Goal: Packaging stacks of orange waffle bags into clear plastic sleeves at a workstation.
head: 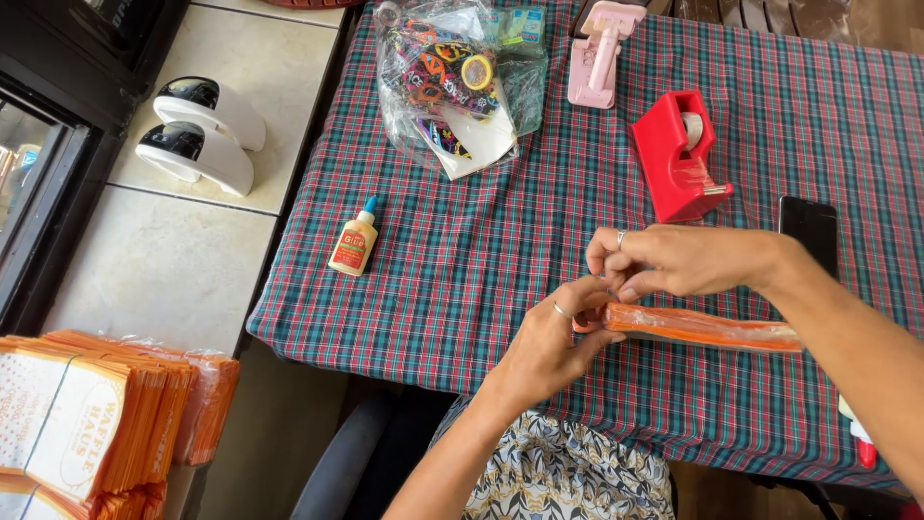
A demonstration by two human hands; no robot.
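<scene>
Our left hand (553, 337) pinches the near end of the orange plastic-wrapped bundle (703, 327), and our right hand (664, 260) grips its wrap just above (not yet opened, we judge). It lies lengthwise left to right on the surface (462, 250). Farther stands the red tape dispenser (677, 154).

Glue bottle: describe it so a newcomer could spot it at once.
Start at the plaid tablecloth and go to its left edge, below the clear plastic bag. The glue bottle lies there alone: small, yellowish, with a red label and blue cap, far from both hands.
</scene>
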